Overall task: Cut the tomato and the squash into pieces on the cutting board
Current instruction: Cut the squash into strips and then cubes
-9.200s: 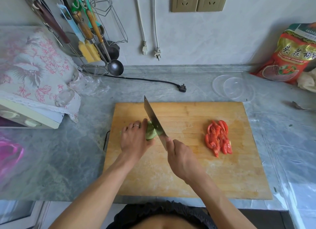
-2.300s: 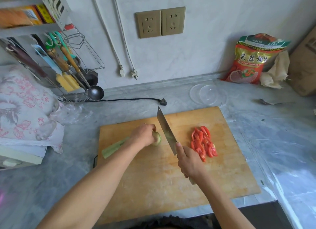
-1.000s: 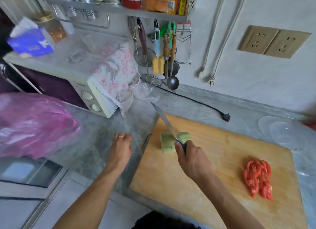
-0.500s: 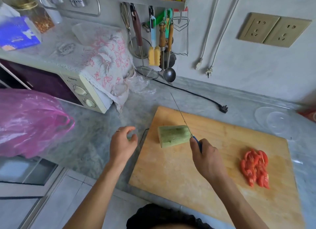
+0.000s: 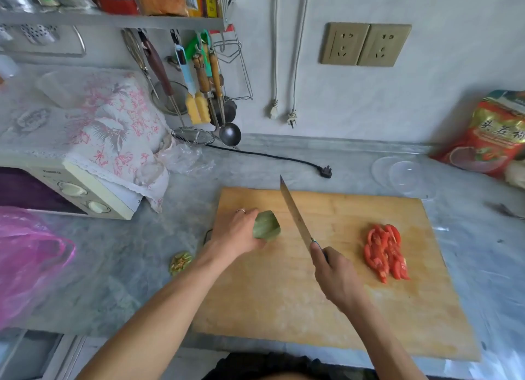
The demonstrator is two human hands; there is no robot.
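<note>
The left hand (image 5: pixel 237 232) has its fingers curled around the squash (image 5: pixel 266 225) near the cutting board's (image 5: pixel 284 294) left edge. The right hand (image 5: pixel 336 277) has its fingers clamped on the knife (image 5: pixel 295 213), whose blade stands just right of the squash. Bare board separates the blade from the tomato slices (image 5: pixel 386 252).

Bare cutting board (image 5: pixel 326 303) lies between knife (image 5: pixel 295 213) and tomato slices (image 5: pixel 386 252).

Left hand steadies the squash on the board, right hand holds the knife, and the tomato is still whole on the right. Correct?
Not quite. The head view shows the tomato already cut into slices on the board. The left hand does hold the squash, and the right hand the knife.
</note>
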